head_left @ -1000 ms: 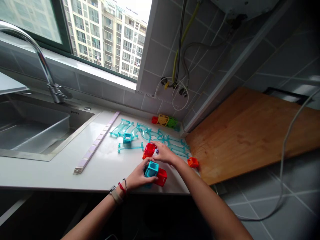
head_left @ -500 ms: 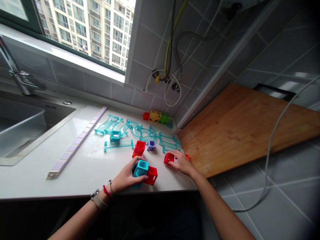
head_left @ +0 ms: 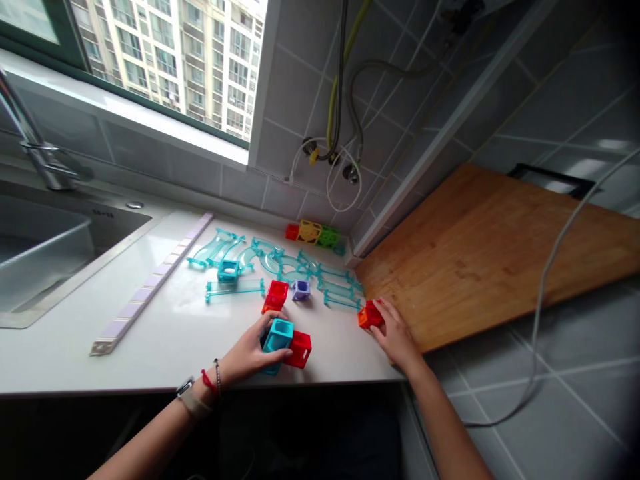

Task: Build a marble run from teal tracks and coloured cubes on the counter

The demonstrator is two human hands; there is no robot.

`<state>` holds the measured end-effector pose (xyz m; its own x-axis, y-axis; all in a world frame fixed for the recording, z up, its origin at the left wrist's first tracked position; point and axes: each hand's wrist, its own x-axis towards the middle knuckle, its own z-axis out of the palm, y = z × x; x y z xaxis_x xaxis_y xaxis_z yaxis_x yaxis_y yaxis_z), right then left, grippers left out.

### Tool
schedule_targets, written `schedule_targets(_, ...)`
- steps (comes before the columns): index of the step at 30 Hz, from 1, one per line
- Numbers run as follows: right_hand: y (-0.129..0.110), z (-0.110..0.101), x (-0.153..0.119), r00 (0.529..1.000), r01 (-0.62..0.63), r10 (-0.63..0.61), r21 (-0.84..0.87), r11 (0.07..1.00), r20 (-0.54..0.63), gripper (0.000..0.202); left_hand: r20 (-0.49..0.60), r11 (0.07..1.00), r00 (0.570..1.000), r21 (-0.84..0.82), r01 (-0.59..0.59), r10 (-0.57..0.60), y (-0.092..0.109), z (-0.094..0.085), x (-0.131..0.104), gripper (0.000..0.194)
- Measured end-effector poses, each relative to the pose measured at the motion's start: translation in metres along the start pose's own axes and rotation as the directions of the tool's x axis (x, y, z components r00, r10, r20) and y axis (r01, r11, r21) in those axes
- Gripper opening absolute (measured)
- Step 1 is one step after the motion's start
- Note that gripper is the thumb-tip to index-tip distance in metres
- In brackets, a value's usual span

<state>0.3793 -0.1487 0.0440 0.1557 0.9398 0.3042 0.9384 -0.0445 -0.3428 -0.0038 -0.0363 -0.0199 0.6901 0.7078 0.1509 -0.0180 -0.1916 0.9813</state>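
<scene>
My left hand (head_left: 253, 352) is wrapped round a stack of teal cube blocks (head_left: 279, 337) near the counter's front edge. A red cube block (head_left: 300, 349) adjoins the stack on its right. Just beyond this hand stands another red cube block (head_left: 277, 295) with orange at its base, and a lavender cube block (head_left: 301, 290) sits beside that one. Over at the right, by the wooden board, my right hand (head_left: 397, 333) grips a red and orange block (head_left: 369, 315); the fingers and palm hide part of it.
Clear teal track pieces (head_left: 270, 263) lie across the counter, with a teal cube (head_left: 229, 270) among them. Red, yellow and green blocks (head_left: 310, 231) line the wall. A lavender strip (head_left: 150, 287) lies left, near the sink (head_left: 117, 243). A large wooden board (head_left: 490, 260) leans at right.
My right hand has moved right, toward the board. The red block has left its earlier spot, and a red and orange block now shows in my fingers. My left hand has barely moved.
</scene>
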Motion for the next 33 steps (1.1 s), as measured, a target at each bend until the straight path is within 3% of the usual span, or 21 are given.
schedule_targets(6, -0.029, 0.021, -0.027, 0.988, 0.022, -0.013, 0.062, 0.998, -0.153, 0.041, -0.017, 1.0, 1.0, 0.017, -0.004, 0.004, 0.005, 0.001, -0.001, 0.053)
schedule_targets(11, -0.064, 0.052, -0.043, 0.995, 0.098, -0.097, 0.2, 0.975, -0.014, 0.02, -0.032, 1.0, 0.999, 0.016, 0.005, -0.004, 0.006, 0.001, -0.001, 0.054)
schedule_targets(18, -0.083, 0.07, -0.049, 0.997, -0.009, -0.025, 0.393, 0.92, 0.079, 0.018, -0.045, 0.999, 0.999, 0.03, 0.01, -0.009, 0.003, 0.001, -0.001, 0.055)
schedule_targets(26, -0.096, 0.096, -0.045, 0.994, -0.101, 0.069, 0.55, 0.829, 0.079, 0.027, -0.054, 0.999, 0.998, 0.04, 0.012, -0.01, 0.005, 0.002, 0.0, 0.055)
schedule_targets(33, -0.101, 0.096, -0.049, 0.99, -0.139, 0.091, 0.634, 0.761, 0.109, 0.031, -0.049, 1.0, 0.999, 0.011, 0.008, -0.007, 0.007, 0.004, 0.0, 0.055)
